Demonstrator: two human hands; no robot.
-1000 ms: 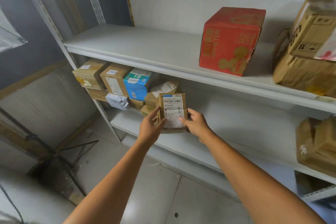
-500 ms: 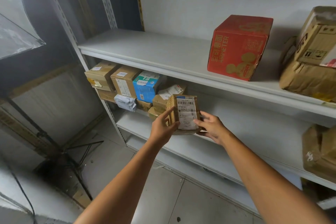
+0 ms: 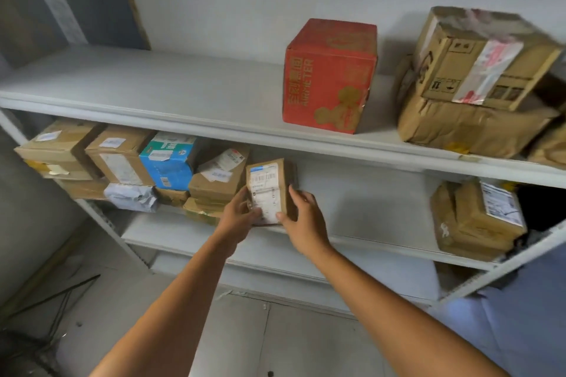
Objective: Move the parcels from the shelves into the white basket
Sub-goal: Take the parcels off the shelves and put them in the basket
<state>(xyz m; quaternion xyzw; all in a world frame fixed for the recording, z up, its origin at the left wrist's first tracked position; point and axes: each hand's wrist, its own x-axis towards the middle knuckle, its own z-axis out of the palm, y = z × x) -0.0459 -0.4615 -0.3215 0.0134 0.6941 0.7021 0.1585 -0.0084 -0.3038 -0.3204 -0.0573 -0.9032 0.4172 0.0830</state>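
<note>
Both hands on one small brown parcel, upright at the front edge of the middle shelf. My left hand grips its left side, my right hand its right. Blue box and other brown parcels at the shelf's left end.

Both hands hold a small brown parcel w/ white barcode label, upright at the near edge of the middle shelf: left hand grips its left side, right hand its right. Just left: brown boxes, blue box, white poly bag. Upper shelf: red AIRMETER box centre-right, stacked brown cartons at right end.
</note>
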